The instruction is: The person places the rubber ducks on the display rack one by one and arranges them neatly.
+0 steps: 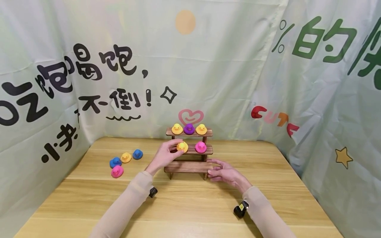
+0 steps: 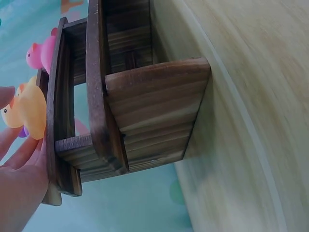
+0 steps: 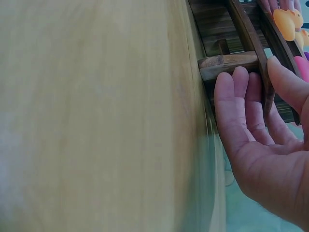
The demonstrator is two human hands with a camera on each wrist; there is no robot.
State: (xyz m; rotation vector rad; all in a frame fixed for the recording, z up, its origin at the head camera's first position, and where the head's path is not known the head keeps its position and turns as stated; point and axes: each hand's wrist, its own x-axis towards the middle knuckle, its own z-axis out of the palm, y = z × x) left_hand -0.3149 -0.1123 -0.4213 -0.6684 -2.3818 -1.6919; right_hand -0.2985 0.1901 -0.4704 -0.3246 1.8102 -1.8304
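Note:
My left hand (image 1: 165,154) pinches a yellow rubber duck (image 1: 182,147) between thumb and fingers at the left of the middle tier of a three-tier wooden stand (image 1: 188,167). On that tier's right sits a pink rubber duck (image 1: 200,147). The top tier bears a yellow duck (image 1: 177,129), a purple duck (image 1: 189,129) and another yellow duck (image 1: 201,129) in a row. With its thumb over the lowest tier's right end and fingers at the side below, my right hand (image 3: 260,140) holds the stand. No duck sits on the lowest tier.
On the table's left lie two blue ducks (image 1: 138,154), a yellow duck (image 1: 126,157) and a pink duck (image 1: 117,171), grouped loosely. The stand is on a wooden table (image 1: 184,208), and a printed pale curtain (image 1: 214,79) hangs behind and along both sides.

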